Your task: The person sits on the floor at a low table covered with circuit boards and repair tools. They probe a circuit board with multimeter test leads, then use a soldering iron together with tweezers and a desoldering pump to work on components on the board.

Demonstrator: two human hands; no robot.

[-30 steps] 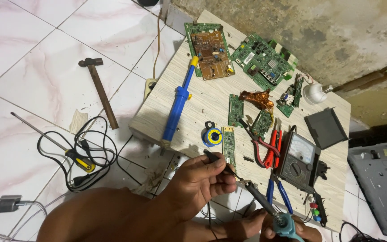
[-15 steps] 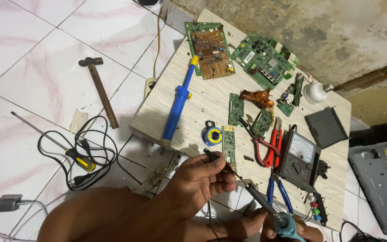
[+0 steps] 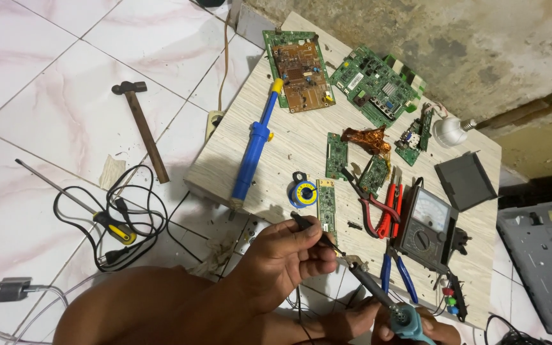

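My left hand (image 3: 285, 255) pinches a thin black wire-like piece (image 3: 311, 229) between thumb and fingers, just off the near edge of the low wooden board (image 3: 289, 137). My right hand (image 3: 416, 332) sits at the bottom edge, wrapped around the teal handle of a soldering iron (image 3: 378, 295). The iron's tip meets the end of the black piece at a small metal bit (image 3: 352, 260). A small green strip board (image 3: 327, 207) and a blue solder spool (image 3: 303, 191) lie just beyond my left hand.
The board carries a blue desoldering pump (image 3: 253, 150), several circuit boards (image 3: 298, 61), a multimeter (image 3: 424, 223), red pliers (image 3: 388, 204) and blue-handled pliers (image 3: 396, 275). On the tile floor to the left are a hammer (image 3: 142, 128), a yellow screwdriver (image 3: 107, 220) and a black cable (image 3: 135, 198). A grey panel (image 3: 544, 268) lies to the right.
Hardly anything differs. Both hands stay in place, with the iron tip still against the end of the black piece.
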